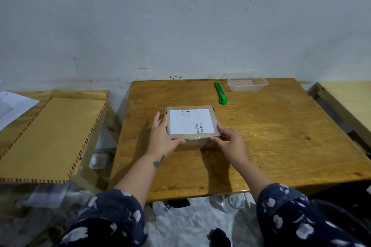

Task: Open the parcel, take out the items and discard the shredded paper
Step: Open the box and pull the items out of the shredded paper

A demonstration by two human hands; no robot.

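A small taped cardboard parcel [191, 123] with a white shipping label lies flat and closed in the middle of the wooden table [261, 136]. My left hand [161, 137] lies against its left side with straight fingers along the edge and the thumb at the near-left corner. My right hand [230, 138] holds the near-right corner, fingers on the right side and thumb along the front edge. A green utility knife [220, 93] lies behind the parcel, apart from both hands.
A clear plastic container [248, 84] stands at the table's back edge, right of the knife. A lower wooden table [50, 136] with a patterned rim stands to the left; another surface [349, 102] is at the right. Crumpled plastic and paper lie on the floor below.
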